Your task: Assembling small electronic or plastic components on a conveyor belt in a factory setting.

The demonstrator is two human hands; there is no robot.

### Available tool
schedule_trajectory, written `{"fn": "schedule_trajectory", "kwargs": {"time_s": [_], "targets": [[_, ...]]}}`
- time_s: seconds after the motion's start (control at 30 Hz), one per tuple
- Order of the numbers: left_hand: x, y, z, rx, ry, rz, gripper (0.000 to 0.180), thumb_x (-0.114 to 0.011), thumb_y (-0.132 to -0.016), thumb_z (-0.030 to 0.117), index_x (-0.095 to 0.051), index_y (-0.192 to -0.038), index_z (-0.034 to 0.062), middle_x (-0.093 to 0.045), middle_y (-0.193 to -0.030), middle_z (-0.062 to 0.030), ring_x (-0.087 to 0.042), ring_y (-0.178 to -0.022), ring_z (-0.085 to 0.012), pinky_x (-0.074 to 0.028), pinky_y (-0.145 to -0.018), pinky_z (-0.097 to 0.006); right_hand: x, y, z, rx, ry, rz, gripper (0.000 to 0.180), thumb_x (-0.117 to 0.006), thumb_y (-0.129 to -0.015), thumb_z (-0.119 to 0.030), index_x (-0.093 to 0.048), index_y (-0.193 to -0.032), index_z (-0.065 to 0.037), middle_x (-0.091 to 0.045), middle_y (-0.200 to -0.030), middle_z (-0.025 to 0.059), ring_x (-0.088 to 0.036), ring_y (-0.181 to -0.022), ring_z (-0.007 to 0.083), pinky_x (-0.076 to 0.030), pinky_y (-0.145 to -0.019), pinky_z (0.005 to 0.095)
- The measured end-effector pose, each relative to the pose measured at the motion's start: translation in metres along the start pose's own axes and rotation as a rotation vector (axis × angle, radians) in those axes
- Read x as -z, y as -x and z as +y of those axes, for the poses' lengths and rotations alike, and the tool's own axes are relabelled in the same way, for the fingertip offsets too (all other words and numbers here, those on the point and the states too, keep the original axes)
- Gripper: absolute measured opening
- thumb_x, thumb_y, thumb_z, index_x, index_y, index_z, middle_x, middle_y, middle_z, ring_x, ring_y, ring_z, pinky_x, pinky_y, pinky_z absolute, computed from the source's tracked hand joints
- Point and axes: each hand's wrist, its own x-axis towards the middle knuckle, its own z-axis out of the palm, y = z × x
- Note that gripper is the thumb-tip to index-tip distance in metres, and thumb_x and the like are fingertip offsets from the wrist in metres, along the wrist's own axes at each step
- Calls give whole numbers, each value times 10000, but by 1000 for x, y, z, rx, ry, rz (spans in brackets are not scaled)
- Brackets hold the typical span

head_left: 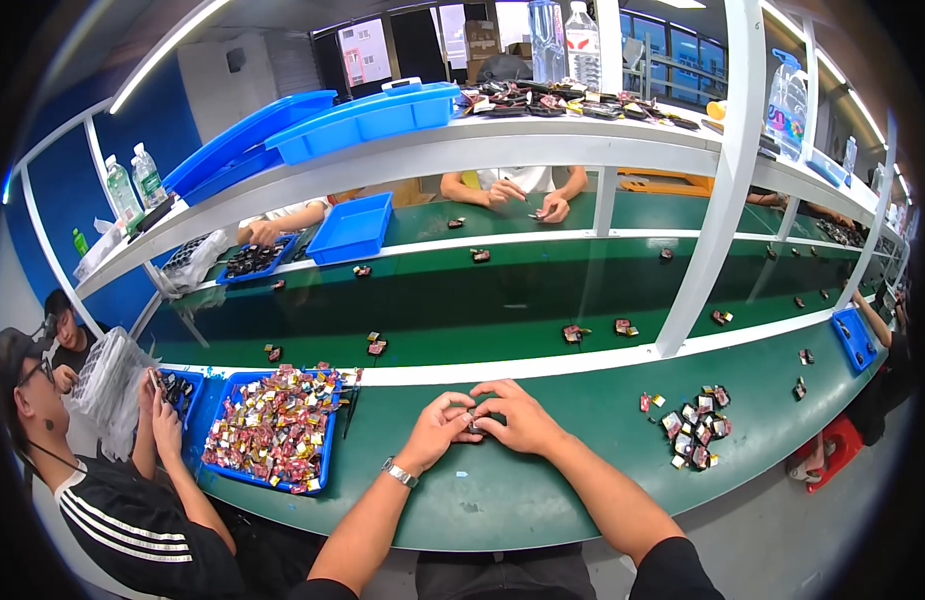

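Note:
Over the green worktop in front of me, my left hand (440, 430) and my right hand (519, 417) meet, fingers curled together. Both pinch a small dark part (474, 428), mostly covered by the fingertips; its exact kind does not show. Left of my hands, a blue tray (329, 455) is heaped with small red, yellow and white pieces (272, 425). To the right lies a loose cluster of small black pieces (694, 430) with red, white and yellow parts. A tiny pale-blue scrap (461, 474) rests on the worktop just below my hands.
Beyond a white rail, a dark green belt (452, 300) carries scattered pieces. A white post (717, 180) and overhead shelf (542, 145) with blue bins (367, 120) stand ahead. A co-worker (132, 500) sits close at left; another person's hands (527, 200) work across the belt.

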Motion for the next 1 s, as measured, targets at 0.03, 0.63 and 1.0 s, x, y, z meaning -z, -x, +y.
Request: {"fn": "schedule_trajectory", "kwargs": {"time_s": [0.03, 0.63, 1.0], "targets": [[-4, 1, 3, -11, 3, 12, 183, -541, -973, 70, -499, -1140, 7, -631, -1046, -116, -665, -946, -198, -600, -828, -346, -1, 0, -1, -6, 19, 27, 123, -665, -849, -161, -693, -922, -66, -582, -1242, 71, -500, -1210, 267, -446, -980, 383], [-2, -2, -3, -73, 73, 47, 195, -499, -989, 69, -491, -1177, 21, -644, -1043, -118, -654, -986, -206, -582, -866, -382, -6, -2, -10, 167, 229, 194, 134, -691, -776, -66, -683, -909, -53, -572, -1213, 95, -529, -1154, 279, -467, -930, 400], [0, -3, -5, -57, 36, 68, 188, -507, -988, 81, -498, -1168, 28, -643, -1033, -101, -659, -968, -204, -584, -847, -374, -11, 0, -12, 75, 128, 226, 119, -686, -759, -61, -703, -877, -53, -591, -1179, 93, -529, -1161, 271, -472, -940, 396]]}}
